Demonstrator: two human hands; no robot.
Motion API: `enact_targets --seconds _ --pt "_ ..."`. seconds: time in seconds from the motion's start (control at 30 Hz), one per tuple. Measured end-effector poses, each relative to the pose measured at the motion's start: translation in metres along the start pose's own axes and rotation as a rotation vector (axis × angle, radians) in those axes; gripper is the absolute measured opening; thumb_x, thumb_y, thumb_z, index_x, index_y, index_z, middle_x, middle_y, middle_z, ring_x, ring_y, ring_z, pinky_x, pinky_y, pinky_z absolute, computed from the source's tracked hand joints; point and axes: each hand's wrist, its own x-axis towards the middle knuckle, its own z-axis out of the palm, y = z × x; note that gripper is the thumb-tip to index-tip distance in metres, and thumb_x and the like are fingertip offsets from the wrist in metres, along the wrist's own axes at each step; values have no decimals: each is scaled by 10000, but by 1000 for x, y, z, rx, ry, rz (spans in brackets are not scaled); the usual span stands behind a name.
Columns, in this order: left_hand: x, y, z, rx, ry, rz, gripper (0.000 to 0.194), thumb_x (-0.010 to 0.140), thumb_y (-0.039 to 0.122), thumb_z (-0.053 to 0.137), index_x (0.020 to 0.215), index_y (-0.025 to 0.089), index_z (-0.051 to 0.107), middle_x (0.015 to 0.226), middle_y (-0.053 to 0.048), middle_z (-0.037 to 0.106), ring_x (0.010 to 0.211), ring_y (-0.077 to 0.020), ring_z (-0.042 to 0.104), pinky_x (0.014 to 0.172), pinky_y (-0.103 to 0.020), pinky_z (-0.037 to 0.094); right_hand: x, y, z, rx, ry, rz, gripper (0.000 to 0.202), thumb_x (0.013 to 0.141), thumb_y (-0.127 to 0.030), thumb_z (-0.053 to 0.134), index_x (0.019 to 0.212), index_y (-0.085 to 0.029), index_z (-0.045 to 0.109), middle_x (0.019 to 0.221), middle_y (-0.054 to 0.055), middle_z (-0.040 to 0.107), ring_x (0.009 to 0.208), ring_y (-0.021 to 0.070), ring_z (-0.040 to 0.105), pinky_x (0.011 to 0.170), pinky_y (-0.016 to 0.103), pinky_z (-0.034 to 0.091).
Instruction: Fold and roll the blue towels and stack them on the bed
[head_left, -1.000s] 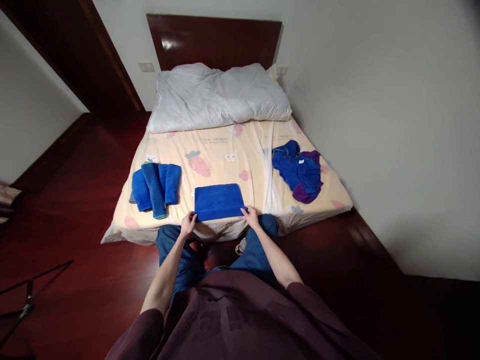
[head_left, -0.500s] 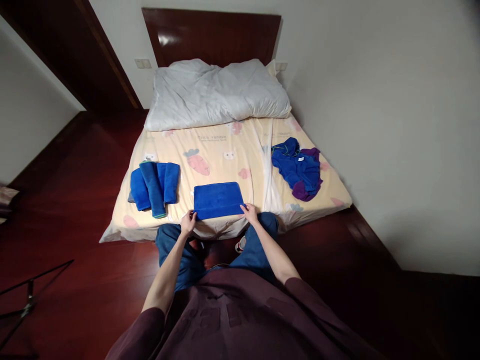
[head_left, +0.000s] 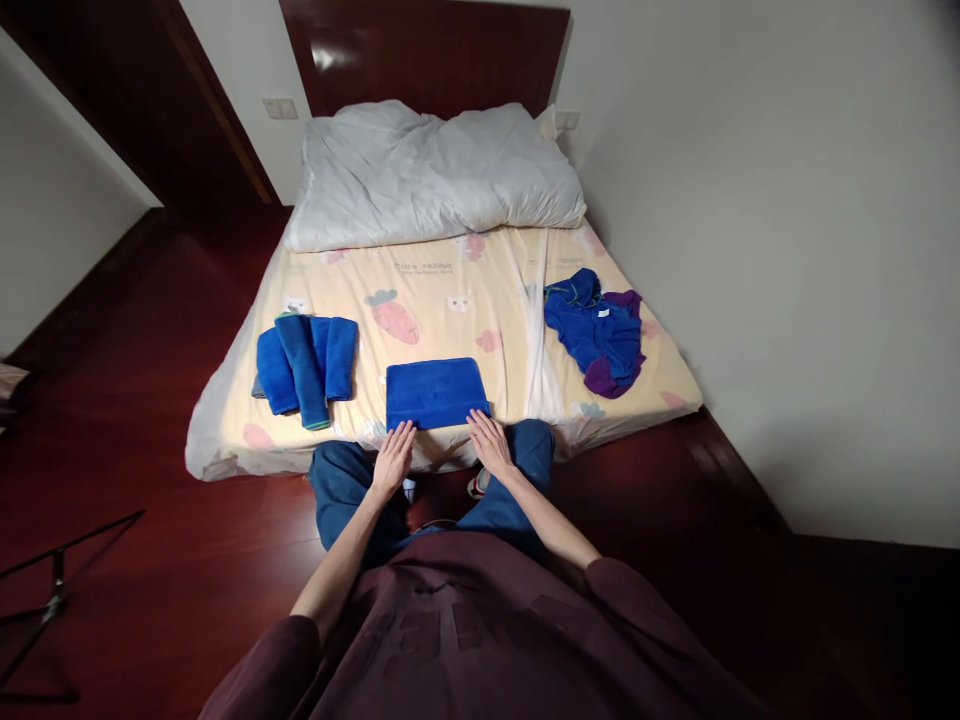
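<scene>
A blue towel (head_left: 436, 388), folded into a flat rectangle, lies at the foot of the bed. My left hand (head_left: 394, 458) rests with outstretched fingers at its near left edge. On the near right part of the cloth lies my right hand (head_left: 490, 442), palm down, fingers extended. Both hands are open and hold nothing. To the left is a group of rolled blue towels (head_left: 307, 365), one roll lying across the others. A crumpled blue and purple cloth pile (head_left: 596, 330) with green edging and a small white tag lies to the right.
The bed (head_left: 330, 285) has a yellow sheet with carrot and rabbit prints under a thin translucent cover. A grey-white quilt (head_left: 442, 180) lies by the dark headboard (head_left: 435, 55). Black stand legs (head_left: 56, 580) are on the floor at left; a wall runs along the right.
Both hands have let go of the towel's near corners. Their fingers are now stretched flat, and the hands have moved inward along the near edge.
</scene>
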Motion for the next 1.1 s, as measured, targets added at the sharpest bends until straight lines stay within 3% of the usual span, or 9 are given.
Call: enact_targets --seconds 0.17,0.27,0.43,0.63,0.83,1.1 --pt "21 -11 -5 57 -31 -108 686 959 112 375 1645 111 384 1714 -135 308 1619 -284 239 1329 -500 194 19 15 8 -29 -48 38 589 1041 -113 364 1609 -228 473 1680 75 412 1593 233 349 1329 512 236" --pt "31 -20 -8 70 -85 -144 739 907 45 369 1642 122 397 1702 -140 333 1604 -293 285 1305 -507 250 27 25 11 -33 -80 104 588 1026 -119 401 1594 -236 494 1657 93 444 1569 260 396 1308 564 264" --pt "38 -24 -8 83 -103 -155 768 889 11 359 1640 160 414 1689 -135 366 1588 -303 325 1269 -518 317 29 30 13 -37 -84 104 582 1023 -127 409 1588 -237 503 1655 88 451 1566 254 400 1294 553 298" --pt "47 -21 -13 106 -144 -175 724 905 -8 317 1598 126 479 1682 -156 375 1576 -330 345 1255 -541 319 37 33 12 -54 -97 112 579 984 -114 479 1547 -231 551 1621 90 498 1530 283 458 1267 592 324" --pt "65 -24 -22 108 -168 -182 634 947 10 355 1534 152 547 1620 -190 475 1533 -326 419 1223 -529 360 56 35 12 -113 -127 128 582 907 -54 556 1460 -217 632 1528 129 599 1452 295 556 1241 593 353" --pt "85 -28 -29 156 -208 -179 566 968 17 385 1482 151 582 1525 -213 574 1464 -320 506 1122 -478 465 85 31 17 -235 -247 182 548 862 -21 592 1361 -216 701 1422 154 685 1367 317 629 1267 572 316"
